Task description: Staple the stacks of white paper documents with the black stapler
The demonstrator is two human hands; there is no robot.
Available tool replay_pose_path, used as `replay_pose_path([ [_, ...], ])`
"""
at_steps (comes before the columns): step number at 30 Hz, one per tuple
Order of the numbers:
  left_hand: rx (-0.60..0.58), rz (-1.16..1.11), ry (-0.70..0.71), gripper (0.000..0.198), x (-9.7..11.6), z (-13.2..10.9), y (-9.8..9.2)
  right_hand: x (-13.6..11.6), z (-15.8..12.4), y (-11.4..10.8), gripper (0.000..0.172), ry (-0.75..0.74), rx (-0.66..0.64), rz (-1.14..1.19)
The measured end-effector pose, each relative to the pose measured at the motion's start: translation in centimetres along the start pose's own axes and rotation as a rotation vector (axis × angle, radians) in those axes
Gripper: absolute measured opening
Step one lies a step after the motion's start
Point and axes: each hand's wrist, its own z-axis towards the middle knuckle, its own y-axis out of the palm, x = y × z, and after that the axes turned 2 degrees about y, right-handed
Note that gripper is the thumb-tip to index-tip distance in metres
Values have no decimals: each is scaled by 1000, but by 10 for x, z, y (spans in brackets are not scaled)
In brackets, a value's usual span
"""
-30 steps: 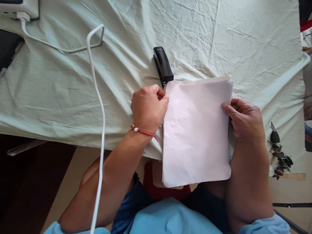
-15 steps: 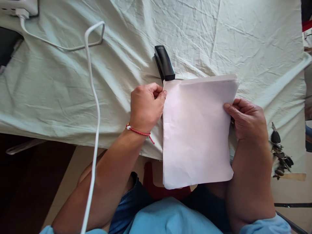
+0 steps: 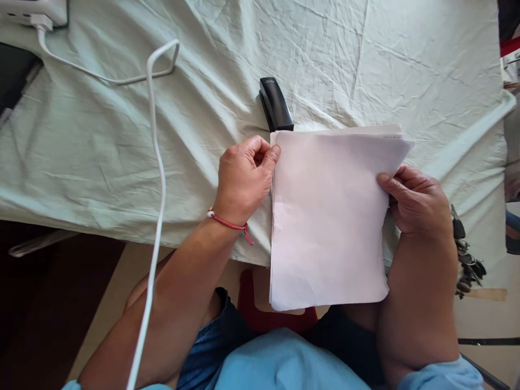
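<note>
A stack of white paper sheets (image 3: 329,222) lies partly on the cloth and hangs over the table's front edge toward my lap. My left hand (image 3: 246,176) pinches its upper left edge between thumb and fingers. On the right side, my right hand (image 3: 418,197) grips the sheets, thumb on top and fingers underneath. The upper right corners fan slightly apart. Just beyond the top left corner lies a black stapler (image 3: 276,105), its near end touching or partly covered by the paper; which of the two I cannot tell.
A white cable (image 3: 156,157) runs from a white power strip (image 3: 36,13) across the left side, in front of my left arm. A bunch of keys (image 3: 467,260) lies right of my right arm. A dark object (image 3: 14,76) sits at far left. Wrinkled pale green cloth (image 3: 406,65) covers the table.
The top sheet's upper right corner has shifted right and spread from those beneath. My right hand has moved slightly right with it. The paper's top now reaches the stapler's near end.
</note>
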Motion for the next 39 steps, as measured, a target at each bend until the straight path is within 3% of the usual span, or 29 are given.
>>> replay_pose_path([
  [2,-11,-75,11,34,1,-3,0,-1,0,-1,28,-9,17,19],
  [5,-110,-317,-57,18,6,-8,1,-2,-2,0,29,-17,29,42],
  [9,-236,-596,-215,42,16,-13,1,-3,-3,3,33,-41,25,71],
  [13,-293,-661,-277,52,20,-13,-1,-1,-2,3,31,-88,17,73],
  [23,-392,-736,-275,33,13,-19,3,-2,-2,5,27,-89,53,89],
  [25,-350,-724,-267,27,13,-19,4,-2,-3,5,25,-85,50,90],
  [27,-234,-672,-267,23,13,-15,3,-2,-5,4,28,-93,57,102],
  [30,-23,-564,-256,24,11,-5,-3,-4,-10,0,40,-82,68,107],
  [33,118,-570,-244,26,6,5,-9,-7,-15,0,55,-72,-1,189],
  [36,181,-672,-305,24,4,9,-12,-8,-18,7,65,-157,-45,374],
  [39,201,-743,-351,27,7,9,-11,-3,-19,20,76,-248,-140,388],
])
